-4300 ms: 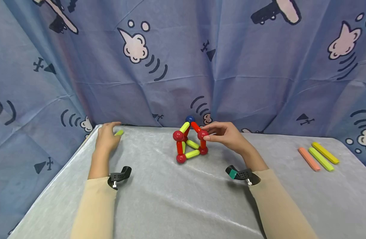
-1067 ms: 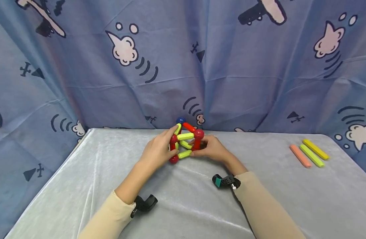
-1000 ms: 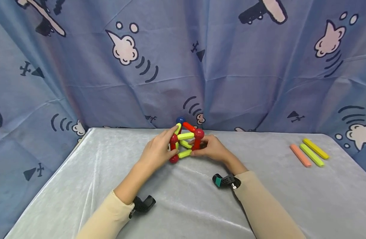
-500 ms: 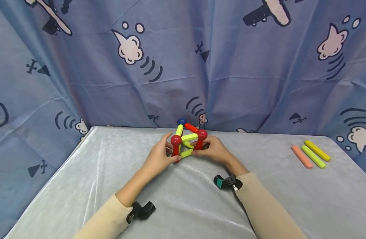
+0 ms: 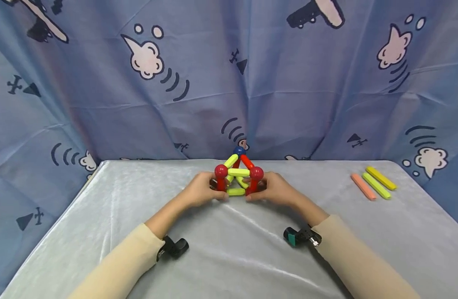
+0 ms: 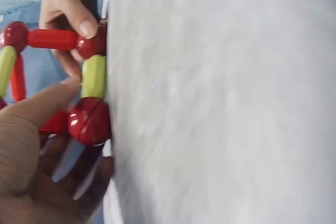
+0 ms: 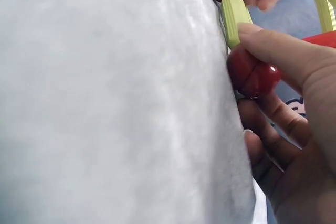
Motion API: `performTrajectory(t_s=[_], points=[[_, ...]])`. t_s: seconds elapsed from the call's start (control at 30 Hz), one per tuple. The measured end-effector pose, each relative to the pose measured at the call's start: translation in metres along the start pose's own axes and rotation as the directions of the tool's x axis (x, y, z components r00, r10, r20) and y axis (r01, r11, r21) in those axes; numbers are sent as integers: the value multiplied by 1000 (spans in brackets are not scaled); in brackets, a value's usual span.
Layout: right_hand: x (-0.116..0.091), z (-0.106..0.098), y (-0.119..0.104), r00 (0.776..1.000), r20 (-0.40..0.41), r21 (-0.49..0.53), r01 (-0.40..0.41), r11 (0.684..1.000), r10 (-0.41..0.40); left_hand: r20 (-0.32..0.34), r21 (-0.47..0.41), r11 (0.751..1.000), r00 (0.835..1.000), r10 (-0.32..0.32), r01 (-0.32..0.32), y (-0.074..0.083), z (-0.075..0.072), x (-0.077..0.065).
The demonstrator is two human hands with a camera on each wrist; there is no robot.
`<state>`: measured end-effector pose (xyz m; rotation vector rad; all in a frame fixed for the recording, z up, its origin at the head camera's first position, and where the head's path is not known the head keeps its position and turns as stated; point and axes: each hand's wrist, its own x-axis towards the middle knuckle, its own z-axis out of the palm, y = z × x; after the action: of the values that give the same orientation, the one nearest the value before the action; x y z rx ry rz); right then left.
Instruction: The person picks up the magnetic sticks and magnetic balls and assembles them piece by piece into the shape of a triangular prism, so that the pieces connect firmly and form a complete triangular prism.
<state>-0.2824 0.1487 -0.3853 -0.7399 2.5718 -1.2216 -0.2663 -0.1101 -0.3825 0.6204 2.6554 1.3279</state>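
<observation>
left hand [image 5: 199, 191], right hand [image 5: 280, 189] | fingers clamped on near lower corners of frame [image 5: 238, 171] | probably steadying it | near back edge of tabletop [image 5: 229, 253]

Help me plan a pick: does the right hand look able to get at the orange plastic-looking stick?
Probably yes, after letting go: the right hand holds the red, yellow-green and blue ball-and-stick frame; only grey cloth shows between hand and orange stick.
</observation>
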Motion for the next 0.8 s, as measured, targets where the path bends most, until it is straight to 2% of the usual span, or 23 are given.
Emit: performTrajectory(t_s=[0.07, 0.17, 0.37, 0.57, 0.67, 0.8], points=[[-4, 1, 2, 1000, -24, 16, 0, 1000, 1, 44, -24, 1000, 999, 15, -14, 1, 4, 4], [-9, 7, 7, 996, -85, 30, 15, 999, -13, 61, -52, 998, 998, 36, -32, 1, 11, 9], [-17, 14, 16, 981, -192, 37, 25, 999, -17, 9, -108, 990, 996, 91, -89, -5, 24, 14], [-19, 17, 17, 978, -209, 60, 33, 998, -19, -49, -211, 969, 991, 122, -129, -18, 31, 10], [-19, 18, 16, 977, -210, 57, 42, 997, -29, -69, -210, 970, 992, 108, -121, -20, 31, 9], [-20, 18, 15, 976, -213, 54, 47, 997, -34, -64, -194, 976, 994, 84, -95, -20, 30, 9]])
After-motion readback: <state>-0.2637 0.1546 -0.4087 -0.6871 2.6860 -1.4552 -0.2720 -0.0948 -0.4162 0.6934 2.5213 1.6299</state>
